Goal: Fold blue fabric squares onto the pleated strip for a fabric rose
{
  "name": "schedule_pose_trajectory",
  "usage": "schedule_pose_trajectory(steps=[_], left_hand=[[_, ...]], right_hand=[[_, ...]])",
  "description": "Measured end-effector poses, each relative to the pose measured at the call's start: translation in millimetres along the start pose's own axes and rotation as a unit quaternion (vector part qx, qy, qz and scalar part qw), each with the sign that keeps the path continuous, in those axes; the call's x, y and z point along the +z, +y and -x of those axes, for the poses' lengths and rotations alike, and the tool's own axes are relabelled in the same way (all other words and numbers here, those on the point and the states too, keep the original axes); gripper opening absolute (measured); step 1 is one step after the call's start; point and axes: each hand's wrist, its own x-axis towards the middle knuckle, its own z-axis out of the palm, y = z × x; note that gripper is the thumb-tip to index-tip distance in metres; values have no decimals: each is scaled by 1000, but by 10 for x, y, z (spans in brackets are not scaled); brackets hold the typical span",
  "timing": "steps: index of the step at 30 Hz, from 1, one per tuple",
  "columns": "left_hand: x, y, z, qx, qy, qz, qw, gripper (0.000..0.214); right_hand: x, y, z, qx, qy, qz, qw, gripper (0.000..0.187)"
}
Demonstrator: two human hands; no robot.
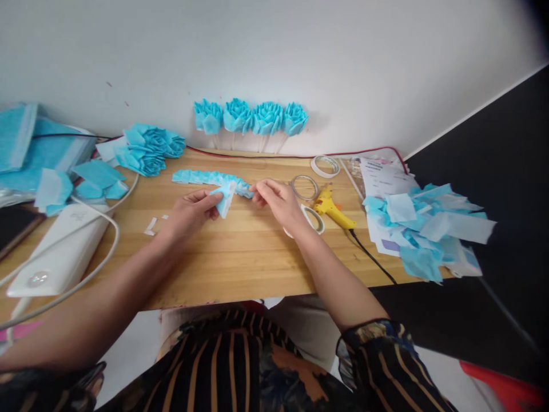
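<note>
My left hand (pixel 195 207) pinches a small blue-and-white fabric piece (pixel 225 200) between thumb and fingers, above the wooden table. Just right of it, my right hand (pixel 274 200) is closed, its fingertips together; whatever they hold is hidden or too small to name. Those fingertips are close to the right end of a row of folded light-blue petals (pixel 197 177) lying on the table behind both hands. Whether they touch that row, I cannot tell. Under and beside my right wrist lies a white tape roll (pixel 316 220), partly covered by the arm.
A yellow glue gun (pixel 337 213) with a black cord and more tape rolls (pixel 325 166) lie to the right, before a heap of blue scraps (pixel 424 223). Blue fabric flowers (pixel 268 118) lean on the wall; others (pixel 148 150) lie left, behind a white power strip (pixel 60 249).
</note>
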Motion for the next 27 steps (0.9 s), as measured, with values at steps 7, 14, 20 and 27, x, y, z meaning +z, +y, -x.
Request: schedule_pose_trajectory(steps=[7, 14, 20, 27], left_hand=[[-7, -1, -3, -2, -25, 23, 999, 29], [5, -8, 44, -8, -31, 32, 999, 27], [14, -61, 44, -23, -56, 59, 996, 23], [32, 7, 63, -68, -99, 118, 986, 27]], right_hand=[[-309, -13, -96, -66, 131, 89, 985, 34], [-1378, -88, 449, -47, 283, 347, 893, 25], [-1554, 201, 859, 4, 57, 574, 817, 58], [-1603, 232, 834, 39, 116, 542, 832, 56]])
